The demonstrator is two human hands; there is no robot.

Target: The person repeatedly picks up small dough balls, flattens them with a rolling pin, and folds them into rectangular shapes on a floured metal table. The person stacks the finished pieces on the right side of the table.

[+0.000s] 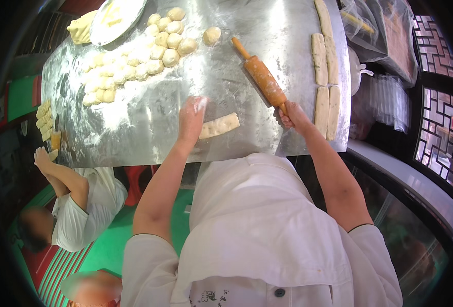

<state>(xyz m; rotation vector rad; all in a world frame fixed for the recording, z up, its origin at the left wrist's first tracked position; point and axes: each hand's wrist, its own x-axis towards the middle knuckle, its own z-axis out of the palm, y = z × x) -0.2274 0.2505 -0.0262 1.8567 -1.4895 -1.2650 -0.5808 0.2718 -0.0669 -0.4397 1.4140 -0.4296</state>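
My right hand [296, 117] grips the near handle of a wooden rolling pin [265, 80], whose barrel lies slanted over the steel table, dusted with flour. Floury and slightly blurred, my left hand [193, 117] is at the left end of a flattened strip of dough [220, 126]; whether the fingers touch or hold it cannot be told. A single dough ball [211, 36] sits beyond the pin's far handle. To its left many floured dough balls [170, 57] are gathered in a group. Several long dough strips [321, 105] lie in two columns along the right side.
An oval plate [117, 19] and yellowish dough or cloth [82, 27] stand at the back left. A co-worker's hands [44, 159] are at the table's left corner, near small dough pieces [44, 119] and another wooden roller [56, 140]. Plastic-covered containers [395, 38] stand beyond the right edge.
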